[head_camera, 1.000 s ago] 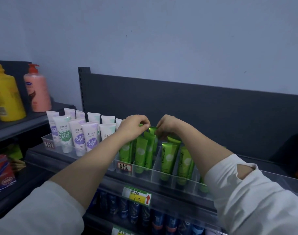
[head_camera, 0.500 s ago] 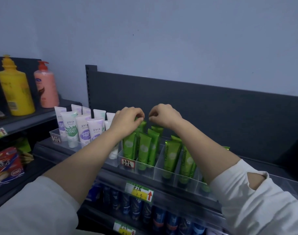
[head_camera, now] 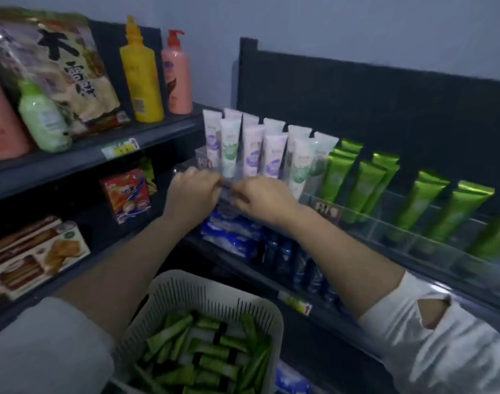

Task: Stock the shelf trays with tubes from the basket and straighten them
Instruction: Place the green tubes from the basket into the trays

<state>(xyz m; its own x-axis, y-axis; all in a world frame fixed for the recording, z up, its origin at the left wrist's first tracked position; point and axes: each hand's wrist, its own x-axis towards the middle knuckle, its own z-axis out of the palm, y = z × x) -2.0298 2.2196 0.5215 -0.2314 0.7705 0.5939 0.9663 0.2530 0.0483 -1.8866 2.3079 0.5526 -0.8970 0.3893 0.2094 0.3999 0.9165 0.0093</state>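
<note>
The left hand [head_camera: 192, 196] and the right hand [head_camera: 264, 198] sit close together, knuckles up, at the front edge of the clear tray [head_camera: 203, 164] that holds the white tubes [head_camera: 254, 150]. The fingers of both are curled in towards each other, nearly touching, with a thin dark strip between them. Blur hides whether either grip is closed on the tray's front lip or on nothing, so I cannot tell. The white tubes stand upright, caps down, in close rows, some with purple marks and some with green. To their right the green tubes [head_camera: 368, 184] stand in a long divided tray [head_camera: 385, 227] on the same shelf, leaning back a little, well apart from both hands. Below the arms, the pale slotted basket [head_camera: 214, 294] holds a loose pile of more green tubes [head_camera: 209, 355], lying crosswise. Blue packets [head_camera: 234, 233] lie on the shelf just under the hands, beside dark blue tubes [head_camera: 300, 264]. On the left shelving stand a yellow bottle [head_camera: 142, 78], a pink pump bottle [head_camera: 177, 76], a snack bag [head_camera: 64, 69] and a biscuit box [head_camera: 35, 255].
</note>
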